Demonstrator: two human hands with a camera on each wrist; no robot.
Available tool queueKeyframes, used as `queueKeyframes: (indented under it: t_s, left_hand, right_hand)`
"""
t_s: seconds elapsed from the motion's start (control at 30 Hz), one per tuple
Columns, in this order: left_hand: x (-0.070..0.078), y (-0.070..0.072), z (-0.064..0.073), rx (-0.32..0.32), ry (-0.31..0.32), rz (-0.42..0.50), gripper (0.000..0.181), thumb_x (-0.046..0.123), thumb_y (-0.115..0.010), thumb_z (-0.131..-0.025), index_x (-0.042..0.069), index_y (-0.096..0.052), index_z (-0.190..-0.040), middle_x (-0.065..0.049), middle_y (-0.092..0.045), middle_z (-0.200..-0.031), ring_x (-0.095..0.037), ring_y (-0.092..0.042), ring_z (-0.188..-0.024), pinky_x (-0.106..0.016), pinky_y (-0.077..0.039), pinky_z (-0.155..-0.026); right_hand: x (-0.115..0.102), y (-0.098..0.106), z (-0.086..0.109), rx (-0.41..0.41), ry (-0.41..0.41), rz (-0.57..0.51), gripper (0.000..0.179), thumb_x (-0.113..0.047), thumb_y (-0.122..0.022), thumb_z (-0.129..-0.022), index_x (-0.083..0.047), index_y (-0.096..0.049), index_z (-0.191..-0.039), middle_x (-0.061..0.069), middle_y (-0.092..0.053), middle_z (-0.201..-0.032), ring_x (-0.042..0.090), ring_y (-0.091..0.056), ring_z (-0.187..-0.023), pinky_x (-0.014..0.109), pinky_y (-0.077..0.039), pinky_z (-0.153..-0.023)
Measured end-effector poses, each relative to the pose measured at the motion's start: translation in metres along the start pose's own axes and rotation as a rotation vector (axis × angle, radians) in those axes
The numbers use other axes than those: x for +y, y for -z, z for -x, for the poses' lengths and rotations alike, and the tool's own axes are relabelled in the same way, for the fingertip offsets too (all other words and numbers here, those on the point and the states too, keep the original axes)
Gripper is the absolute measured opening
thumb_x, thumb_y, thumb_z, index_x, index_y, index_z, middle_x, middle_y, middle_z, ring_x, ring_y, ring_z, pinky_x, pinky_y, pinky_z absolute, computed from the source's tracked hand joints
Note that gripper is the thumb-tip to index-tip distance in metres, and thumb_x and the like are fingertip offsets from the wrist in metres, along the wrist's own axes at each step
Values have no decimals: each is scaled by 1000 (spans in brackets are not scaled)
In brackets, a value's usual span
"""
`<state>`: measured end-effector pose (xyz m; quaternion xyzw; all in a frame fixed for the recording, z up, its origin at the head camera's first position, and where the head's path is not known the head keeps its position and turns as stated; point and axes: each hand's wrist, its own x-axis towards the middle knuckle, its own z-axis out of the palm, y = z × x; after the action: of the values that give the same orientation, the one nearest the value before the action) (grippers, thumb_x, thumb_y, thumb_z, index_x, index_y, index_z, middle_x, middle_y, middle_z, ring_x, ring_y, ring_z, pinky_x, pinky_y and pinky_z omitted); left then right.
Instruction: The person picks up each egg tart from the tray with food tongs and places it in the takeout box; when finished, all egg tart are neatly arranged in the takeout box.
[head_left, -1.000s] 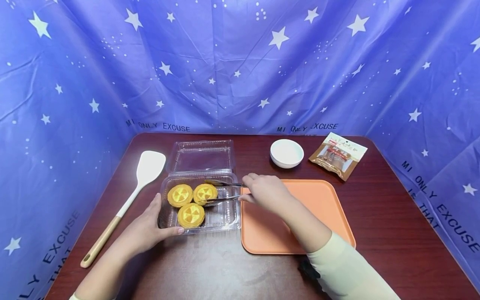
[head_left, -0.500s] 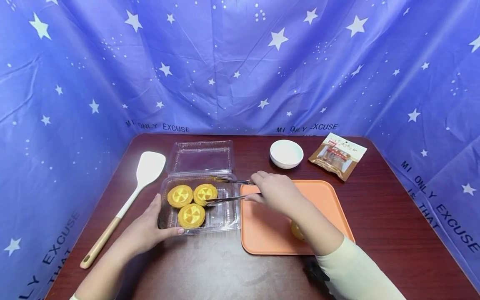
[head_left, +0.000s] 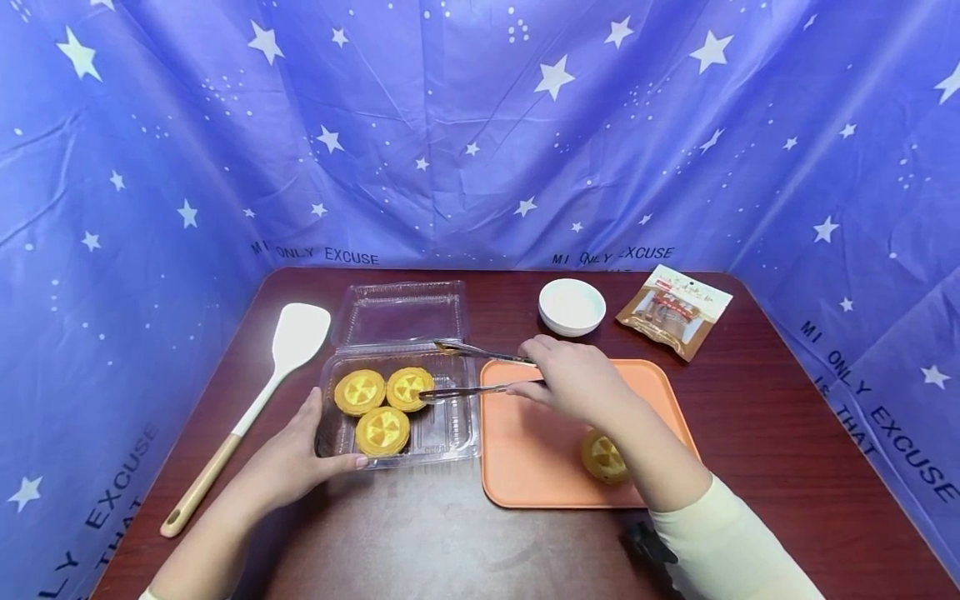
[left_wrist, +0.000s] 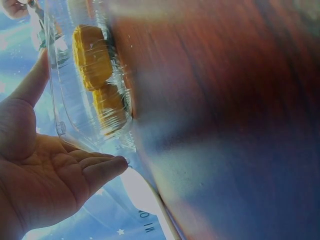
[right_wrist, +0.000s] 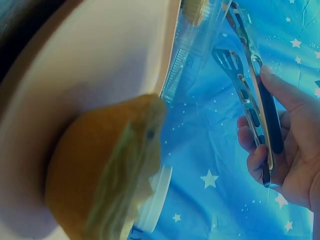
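My left hand [head_left: 303, 458] rests at the near left corner of an open clear plastic container [head_left: 442, 442], its thumb along the front rim and its fingers along the side. The left wrist view shows those fingers [left_wrist: 105, 175] extended. Three round yellow egg tarts [head_left: 383, 431] sit inside the container. With my right hand [head_left: 577, 379] I grip metal tongs [head_left: 472, 391] above the orange tray [head_left: 525, 467]. The tongs' arms are spread, with nothing between their tips, which overlap the container's right half. Another egg tart [head_left: 602, 457] lies on the tray, partly behind my right forearm.
A white spatula [head_left: 302, 333] with a wooden handle lies left of the container. Toward the back stand a white bowl [head_left: 572, 307] and a brown-and-white snack packet [head_left: 673, 312]. A starry blue cloth [head_left: 450, 125] surrounds the dark wooden table [head_left: 420, 533].
My right hand and the tongs have moved right and slightly back from the tarts in the container. The tart on the tray has come into view from behind the forearm. My left hand stays put.
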<state>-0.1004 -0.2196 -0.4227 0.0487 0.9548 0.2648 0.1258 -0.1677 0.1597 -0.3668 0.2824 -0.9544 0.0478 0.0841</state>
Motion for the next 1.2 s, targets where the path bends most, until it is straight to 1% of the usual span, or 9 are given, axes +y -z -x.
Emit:
queueKeyframes:
  t_s: [0.23,0.37,0.67,1.0,1.2]
  left_hand:
    - [1,-1,1,-5,9,4,138,79,-65,-70,-9,1,-153,-33,-9,-159,-51,-21,-143,-65,-24,-112]
    - [1,-1,1,-5,7,6,138,79,-65,-70,-9,2,-153,-33,-8,-159,-50,-20,-143,-65,-23,-113]
    - [1,0,1,-3,4,10,138,78,-66,-70,-9,1,-153,-34,-8,-158,-50,-19,-144,-65,-23,-113]
    - [-1,-1,1,1,-5,14,139,78,-66,-70,-9,2,-153,-34,-8,-158,-50,-19,-144,-65,-23,-113]
    - [0,-1,1,7,-9,5,138,78,-66,-70,-10,2,-153,-34,-9,-158,-51,-19,-143,-65,-23,-113]
  right_hand:
    - [10,3,7,-7,-42,-25,48,-58,-66,-86,-16,-63,-109,-3,-65,-96,16,-66,-83,42,-54,-66]
    - [14,4,10,4,-57,-40,48,-58,-67,-85,-17,-62,-110,-2,-66,-97,16,-66,-82,42,-54,-66]
    - [24,3,20,26,-112,-53,50,-63,-67,-83,-19,-59,-104,-9,-59,-85,10,-53,-65,34,-46,-57]
    - [35,7,33,17,-157,-50,46,-63,-67,-82,-21,-57,-99,-9,-55,-82,8,-49,-60,29,-39,-50]
    - [43,10,44,13,-194,-26,47,-66,-65,-82,-22,-57,-97,-10,-54,-81,7,-49,-60,28,-37,-50]
